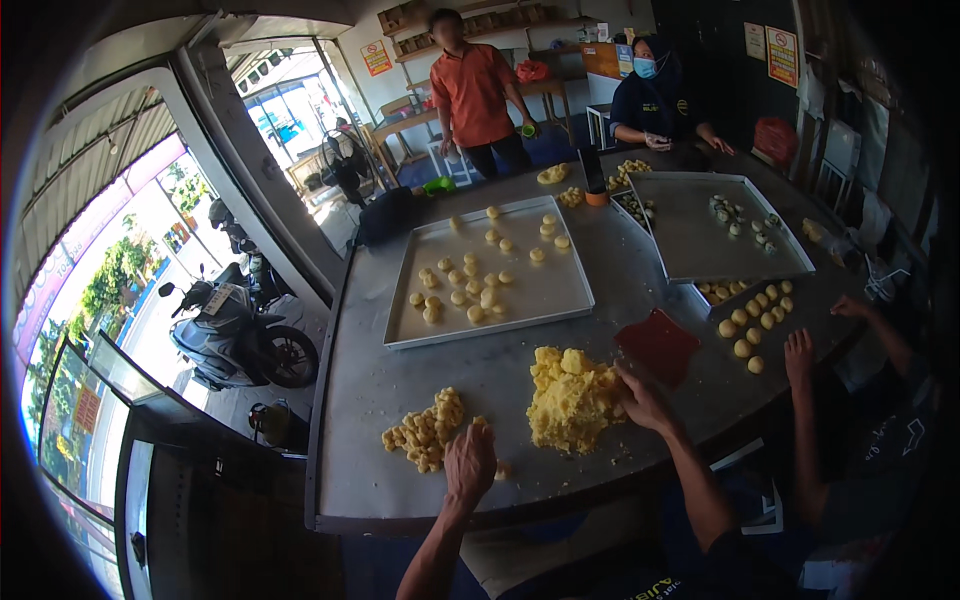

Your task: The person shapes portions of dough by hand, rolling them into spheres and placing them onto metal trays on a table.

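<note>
My left hand (pixel 470 464) is closed at the near edge of the table, with a small piece of dough (pixel 480 422) showing at its fingertips. Just left of it lies a heap of small pale dough lumps (pixel 428 432). My right hand (pixel 645 400) reaches against the right side of a crumbly yellow mound of filling (pixel 570 400); its fingers look stretched out, their tips partly hidden. Beyond the mound, a large metal tray (pixel 550 292) carries scattered round dough balls (pixel 475 314). A small bit of dough (pixel 502 468) sits beside my left hand.
At right, a co-worker's hands (pixel 800 358) are near rows of dough balls (pixel 755 330). A second tray (pixel 690 250) holds greenish balls. A dark red sheet (pixel 658 345) lies on the metal table (pixel 350 400). Two people stand or sit across it; a motorbike (pixel 235 330) is outside.
</note>
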`<state>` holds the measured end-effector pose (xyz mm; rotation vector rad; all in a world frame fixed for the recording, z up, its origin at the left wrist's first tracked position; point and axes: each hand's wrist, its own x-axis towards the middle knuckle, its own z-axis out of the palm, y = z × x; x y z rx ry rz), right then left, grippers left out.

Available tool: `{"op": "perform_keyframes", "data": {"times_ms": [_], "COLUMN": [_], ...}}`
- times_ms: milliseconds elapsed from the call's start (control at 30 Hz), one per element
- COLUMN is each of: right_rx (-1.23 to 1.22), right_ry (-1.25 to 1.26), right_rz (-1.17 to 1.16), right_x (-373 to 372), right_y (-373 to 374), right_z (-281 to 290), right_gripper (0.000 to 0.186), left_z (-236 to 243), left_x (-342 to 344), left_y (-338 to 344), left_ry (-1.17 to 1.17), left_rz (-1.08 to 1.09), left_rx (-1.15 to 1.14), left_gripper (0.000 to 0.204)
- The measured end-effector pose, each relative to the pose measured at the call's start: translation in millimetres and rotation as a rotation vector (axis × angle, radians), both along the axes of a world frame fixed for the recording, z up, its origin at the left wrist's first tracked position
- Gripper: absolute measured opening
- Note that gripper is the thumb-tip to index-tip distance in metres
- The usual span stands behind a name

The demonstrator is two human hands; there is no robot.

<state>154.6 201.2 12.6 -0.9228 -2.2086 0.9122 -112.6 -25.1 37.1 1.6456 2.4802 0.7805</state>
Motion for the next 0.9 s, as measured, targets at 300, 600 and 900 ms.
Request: {"op": "perform_keyframes", "data": {"times_ms": [300, 600, 900], "right_rx": [0.224, 0.186, 0.129], "right_ry": [-0.033, -0.122, -0.125], "right_rz": [0.020, -0.001, -0.117], "right_x": [8.2, 7.4, 3.6], "right_y": [11.5, -14.4, -37.6], "right_z": [-13.1, 14.2, -12.3], "right_gripper": [0.059, 0.067, 0.034], "left_z": [-22.8, 39.5, -45.9], "left_x": [4.5, 6.7, -29.1], "left_y": [20.7, -14.9, 12.2], "left_ry": [0.122, -0.149, 0.053], "left_rz": [-0.073, -0.250, -0.146], "left_rx": [0.089, 0.112, 0.082], "left_gripper": [0.029, 0.039, 0.032]}}
